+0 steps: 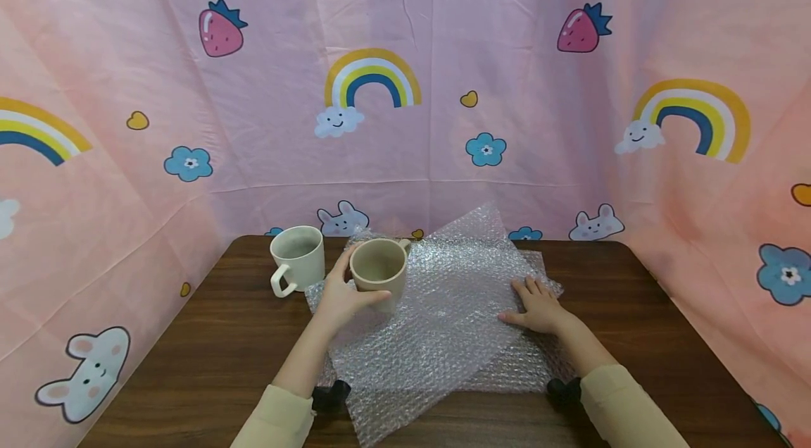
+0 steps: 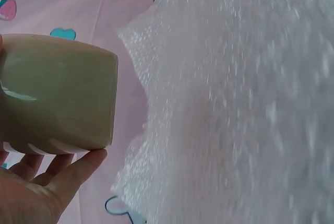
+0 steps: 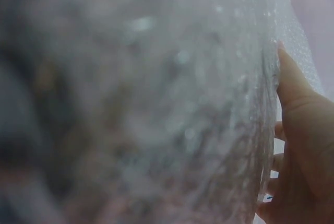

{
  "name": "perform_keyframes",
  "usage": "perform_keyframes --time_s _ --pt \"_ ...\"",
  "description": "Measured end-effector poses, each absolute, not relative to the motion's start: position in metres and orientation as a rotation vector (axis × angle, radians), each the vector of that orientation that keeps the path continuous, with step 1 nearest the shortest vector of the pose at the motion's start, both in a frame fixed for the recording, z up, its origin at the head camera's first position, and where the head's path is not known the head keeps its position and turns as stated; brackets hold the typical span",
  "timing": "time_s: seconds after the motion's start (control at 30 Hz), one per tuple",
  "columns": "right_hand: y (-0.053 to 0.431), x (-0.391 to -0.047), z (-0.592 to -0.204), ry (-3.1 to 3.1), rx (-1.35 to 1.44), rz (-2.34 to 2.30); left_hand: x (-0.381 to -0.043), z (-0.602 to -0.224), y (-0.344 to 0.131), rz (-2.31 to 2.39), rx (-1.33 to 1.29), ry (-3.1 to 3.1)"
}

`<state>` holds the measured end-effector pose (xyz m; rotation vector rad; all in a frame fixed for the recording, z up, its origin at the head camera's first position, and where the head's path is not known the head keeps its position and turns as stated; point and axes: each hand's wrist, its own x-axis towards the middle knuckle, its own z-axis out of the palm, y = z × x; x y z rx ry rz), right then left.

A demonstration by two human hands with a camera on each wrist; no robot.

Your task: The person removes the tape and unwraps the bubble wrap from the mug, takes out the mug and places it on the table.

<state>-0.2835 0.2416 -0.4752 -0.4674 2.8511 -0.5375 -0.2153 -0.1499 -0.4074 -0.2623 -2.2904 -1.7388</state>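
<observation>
My left hand (image 1: 342, 299) grips a beige-green mug (image 1: 385, 277) round its body, thumb on the near side. The mug is upright over the left part of the bubble wrap (image 1: 437, 314), its handle pointing away to the right. In the left wrist view a gap shows between the mug's base (image 2: 111, 104) and the wrap. My right hand (image 1: 540, 307) rests on the right side of the wrap, fingers spread and holding nothing. The wrap lies in overlapping sheets, the top one turned at an angle. Blurred wrap (image 3: 182, 104) fills much of the right wrist view.
A second, paler mug (image 1: 305, 258) stands at the table's back left, its handle toward the front left. The dark wooden table (image 1: 209, 363) shows bare at both sides of the wrap. A pink patterned cloth (image 1: 431, 145) hangs behind and along the sides.
</observation>
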Motion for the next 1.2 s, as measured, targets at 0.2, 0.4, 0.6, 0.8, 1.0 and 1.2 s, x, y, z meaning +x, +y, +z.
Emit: perform_keyframes --time_s 0.2,0.4,0.6,0.8,1.0,1.2 --pt "0.242 -0.285 -0.475 2.850 -0.470 -0.520 -0.211 -0.410 -0.172 -1.737 -0.280 -2.274" --pt "0.242 -0.284 -0.475 2.856 -0.464 -0.518 -0.204 -0.411 -0.188 -1.706 -0.236 -2.280" --pt "0.241 -0.284 -0.475 2.861 -0.459 -0.523 -0.195 -0.411 -0.201 -1.716 -0.160 -2.287" --pt "0.242 -0.285 -0.476 2.862 -0.458 -0.520 -0.192 -0.411 -0.215 -1.734 -0.159 -2.271" --pt "0.241 -0.284 -0.475 2.864 -0.453 -0.518 -0.187 -0.414 -0.227 -1.683 -0.147 -2.268" --pt "0.240 -0.284 -0.473 2.873 -0.459 -0.514 -0.180 -0.419 -0.238 -1.668 -0.141 -2.267"
